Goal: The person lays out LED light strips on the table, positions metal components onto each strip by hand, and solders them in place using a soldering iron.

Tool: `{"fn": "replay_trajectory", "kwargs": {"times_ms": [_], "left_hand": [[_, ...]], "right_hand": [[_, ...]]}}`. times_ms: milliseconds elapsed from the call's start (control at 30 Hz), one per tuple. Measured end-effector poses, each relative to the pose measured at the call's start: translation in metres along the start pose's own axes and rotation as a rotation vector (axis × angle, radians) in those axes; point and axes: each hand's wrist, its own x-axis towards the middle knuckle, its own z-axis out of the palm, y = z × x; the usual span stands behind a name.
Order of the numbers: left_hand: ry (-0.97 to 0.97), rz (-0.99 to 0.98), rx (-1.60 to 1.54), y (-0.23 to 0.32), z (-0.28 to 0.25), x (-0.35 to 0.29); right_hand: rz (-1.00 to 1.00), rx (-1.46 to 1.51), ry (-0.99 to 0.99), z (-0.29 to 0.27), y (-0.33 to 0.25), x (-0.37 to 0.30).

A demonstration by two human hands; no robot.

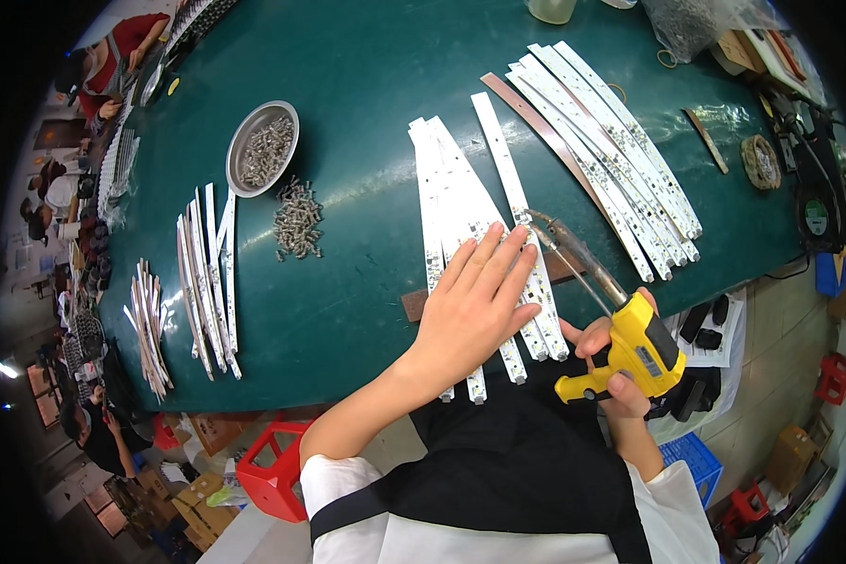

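My left hand (473, 305) lies flat, fingers spread, on a fan of white LED strip boards (461, 202) at the near edge of the green table (367, 85). In my right hand (614, 371) is a yellow soldering gun (634, 350); its dark metal tip (540, 220) reaches up and left to the strip just beyond my left fingertips. A dark wooden bar (415, 304) lies under the strips.
A second fan of white strips (611, 150) lies at the right, more strips (207, 273) at the left. A metal bowl of small parts (263, 146) and a loose pile of them (298, 221) sit left of centre. Other people work at far left. Red stools stand below.
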Motion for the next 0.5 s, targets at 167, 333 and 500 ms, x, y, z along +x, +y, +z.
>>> {"fn": "replay_trajectory", "kwargs": {"times_ms": [167, 333, 500], "left_hand": [[-0.102, 0.011, -0.055, -0.007, -0.010, -0.004], [-0.114, -0.032, -0.097, -0.008, -0.013, -0.004], [-0.100, -0.045, -0.067, -0.025, -0.026, -0.008]], "right_hand": [[-0.027, 0.038, 0.015, 0.001, 0.000, 0.000], [-0.055, 0.018, -0.007, -0.002, -0.003, 0.003], [-0.043, 0.026, 0.005, -0.001, -0.004, 0.005]]}}
